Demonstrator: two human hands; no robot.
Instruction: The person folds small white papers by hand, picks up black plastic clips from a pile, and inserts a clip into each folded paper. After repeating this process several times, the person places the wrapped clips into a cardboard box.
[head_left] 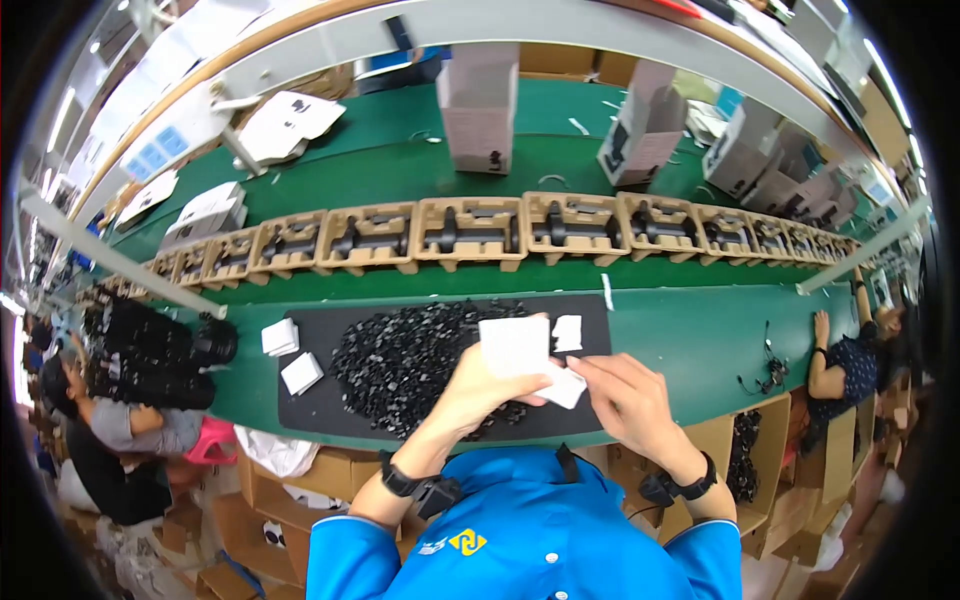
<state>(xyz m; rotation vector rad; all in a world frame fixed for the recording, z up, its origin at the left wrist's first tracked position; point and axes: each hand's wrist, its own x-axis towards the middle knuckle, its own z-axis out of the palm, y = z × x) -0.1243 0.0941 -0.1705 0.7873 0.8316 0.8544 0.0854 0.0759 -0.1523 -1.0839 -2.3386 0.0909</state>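
My left hand (470, 392) is closed round a white square packet (514, 345), held above a black mat (305, 412). A second white flap or packet (566, 388) sticks out below it, toward my right hand. My right hand (632, 402) is at that flap's upper edge, thumb and fingertips pinched together; a tiny dark bit shows there, too small to name. Beneath and left of my hands, a wide heap of small black parts (395, 355) covers much of the mat. Just beyond my fingers lies a small white piece (568, 332).
Two small stacks of white packets (281, 337) sit at the mat's left. Beyond runs a row of brown molded trays (470, 250) holding black parts. Tall printed boxes (478, 110) stand behind. Black cables (768, 372) lie at right. Co-workers sit on both sides; cartons (265, 530) stand below.
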